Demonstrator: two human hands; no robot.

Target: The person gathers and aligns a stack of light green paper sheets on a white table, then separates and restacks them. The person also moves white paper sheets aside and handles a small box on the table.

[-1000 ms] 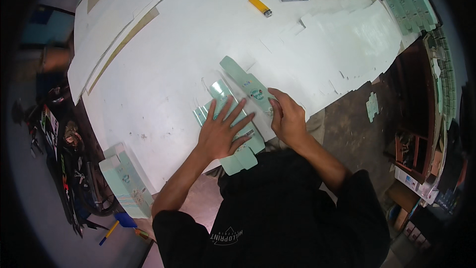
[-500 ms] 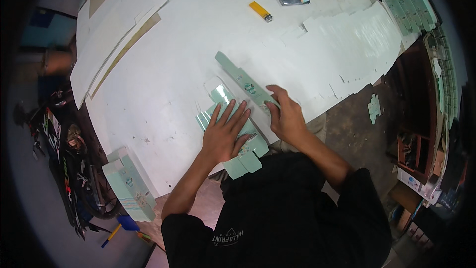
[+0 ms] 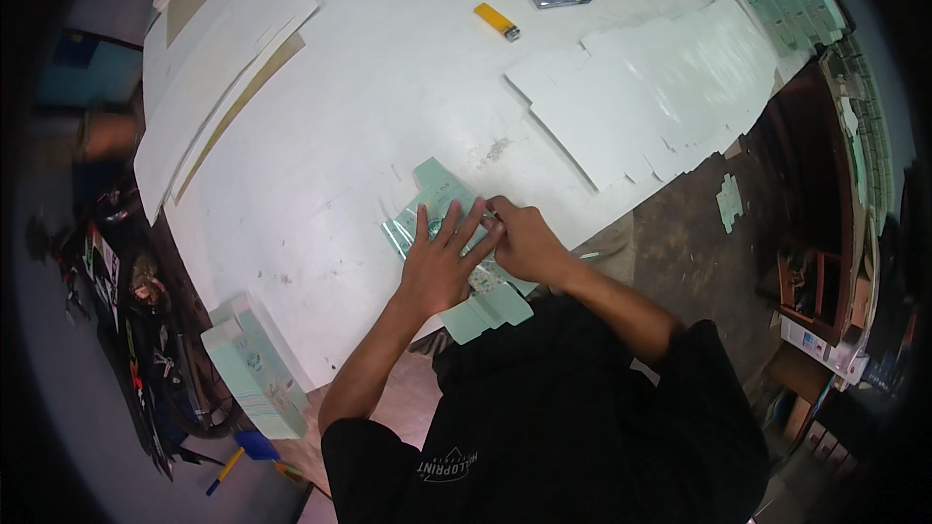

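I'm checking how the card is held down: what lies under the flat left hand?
Under the left hand lies a pale green flat carton blank on the white table. The right hand pinches it beside. The hands cover the blank's middle.

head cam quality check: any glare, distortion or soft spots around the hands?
Head view: strong fisheye, table edges bow and a dark vignette rings the frame; mild sheen on the white sheets; left hand and right hand on the green carton blank reasonably sharp; floor clutter at left dim, smeared.
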